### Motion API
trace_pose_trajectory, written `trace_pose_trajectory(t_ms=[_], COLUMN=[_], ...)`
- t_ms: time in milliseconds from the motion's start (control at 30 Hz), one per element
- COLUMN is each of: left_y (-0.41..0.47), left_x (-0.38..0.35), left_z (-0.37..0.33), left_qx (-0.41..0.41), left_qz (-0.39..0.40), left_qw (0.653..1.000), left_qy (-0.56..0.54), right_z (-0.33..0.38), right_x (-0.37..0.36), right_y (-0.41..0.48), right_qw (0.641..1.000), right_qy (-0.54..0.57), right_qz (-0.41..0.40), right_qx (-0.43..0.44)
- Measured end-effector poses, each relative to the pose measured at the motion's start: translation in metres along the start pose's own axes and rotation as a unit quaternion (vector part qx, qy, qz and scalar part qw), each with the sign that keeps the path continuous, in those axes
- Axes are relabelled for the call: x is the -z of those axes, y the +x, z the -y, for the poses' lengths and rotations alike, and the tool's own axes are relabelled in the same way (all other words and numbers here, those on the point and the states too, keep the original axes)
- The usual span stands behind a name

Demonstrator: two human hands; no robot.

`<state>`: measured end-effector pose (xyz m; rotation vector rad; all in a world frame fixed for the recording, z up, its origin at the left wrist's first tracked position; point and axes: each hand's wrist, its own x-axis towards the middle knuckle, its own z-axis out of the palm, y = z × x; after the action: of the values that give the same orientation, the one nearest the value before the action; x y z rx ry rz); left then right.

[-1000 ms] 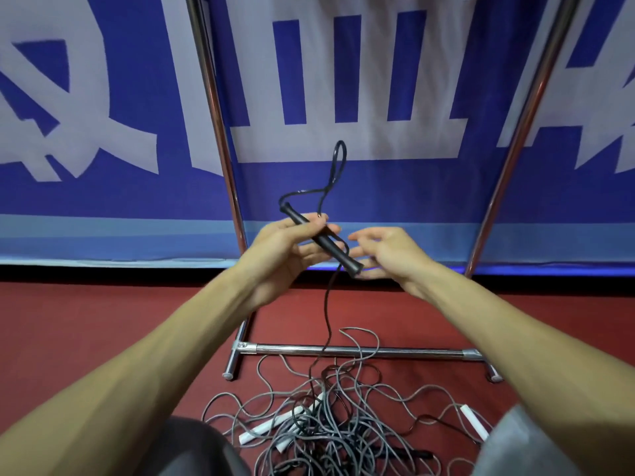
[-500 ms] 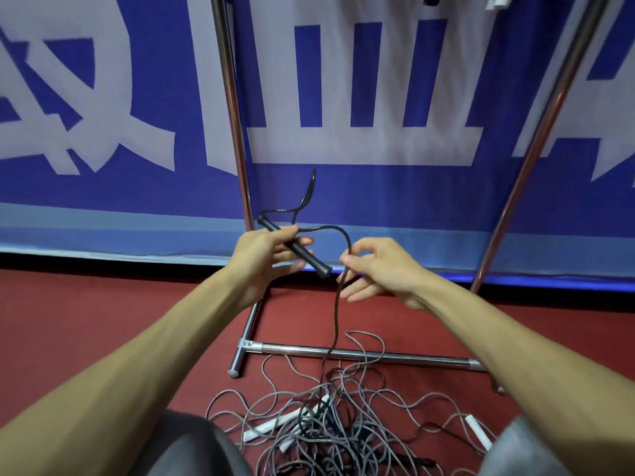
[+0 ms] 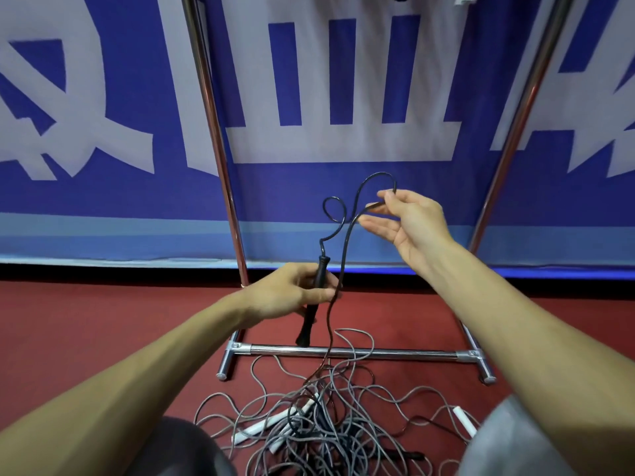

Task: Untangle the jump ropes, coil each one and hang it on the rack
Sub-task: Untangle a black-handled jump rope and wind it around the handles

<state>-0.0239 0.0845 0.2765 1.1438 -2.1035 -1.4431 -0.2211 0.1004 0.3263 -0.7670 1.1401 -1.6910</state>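
handle (image 3: pixel 323 267) in left hand (image 3: pixel 295 294), cord (image 3: pixel 345 242) in right hand (image 3: pixel 414 224)

Light: even, moderately bright, diffuse. Shadows are faint, with only a thin dark line along the base bar of the shiny chrome tube rack (image 3: pixel 378 354) on the dull red matte floor (image 3: pixel 103 321).
Glare: streak highlights down the uprights.
Distortion: wide-angle — uprights splay outward, and the lettering on the blue-and-white fabric banner (image 3: pixel 343 142) bows and looks soft toward the edges.

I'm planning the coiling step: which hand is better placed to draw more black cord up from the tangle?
Probably the right hand. It pinches the thin black cord, which falls from it into the grey tangled rope pile; the left hand is busy gripping the black cylindrical handle.
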Motion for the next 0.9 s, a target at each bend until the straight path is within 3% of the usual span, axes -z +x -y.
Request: trace_pose_trajectory(t_ms=[100, 233, 300, 400, 567, 767, 833, 900], left_y=[0.002, 0.001, -0.002, -0.005, -0.010, -0.014, -0.015, -0.015], left_x=[-0.004, -0.004, -0.003, 0.001, 0.011, 0.028, 0.036, 0.041], left_z=[-0.004, -0.005, -0.006, -0.012, -0.026, -0.035, -0.035, -0.031], left_qx=[-0.022, -0.015, -0.012, -0.011, -0.026, -0.081, -0.090, -0.086], left_qz=[-0.013, -0.049, -0.059, -0.122, -0.165, -0.204, -0.222, -0.244], left_qw=[0.996, 0.993, 0.996, 0.987, 0.946, 0.879, 0.862, 0.850], left_qy=[0.087, 0.107, 0.061, -0.104, -0.277, -0.423, -0.446, -0.458], right_z=[-0.002, -0.008, -0.011, -0.018, -0.040, -0.055, -0.059, -0.060], right_x=[0.004, 0.004, 0.006, 0.005, -0.009, -0.014, -0.014, -0.015], right_y=[0.004, 0.005, 0.007, 0.007, -0.002, -0.013, -0.016, -0.015], right_qw=[0.999, 0.999, 0.997, 0.980, 0.908, 0.759, 0.746, 0.765], right_qy=[0.014, -0.013, -0.073, -0.196, -0.390, -0.528, -0.531, -0.521], right_qz=[-0.029, -0.033, -0.024, 0.004, 0.150, 0.379, 0.394, 0.373], right_qx=[-0.011, -0.013, 0.002, 0.025, 0.036, -0.050, -0.075, -0.068])
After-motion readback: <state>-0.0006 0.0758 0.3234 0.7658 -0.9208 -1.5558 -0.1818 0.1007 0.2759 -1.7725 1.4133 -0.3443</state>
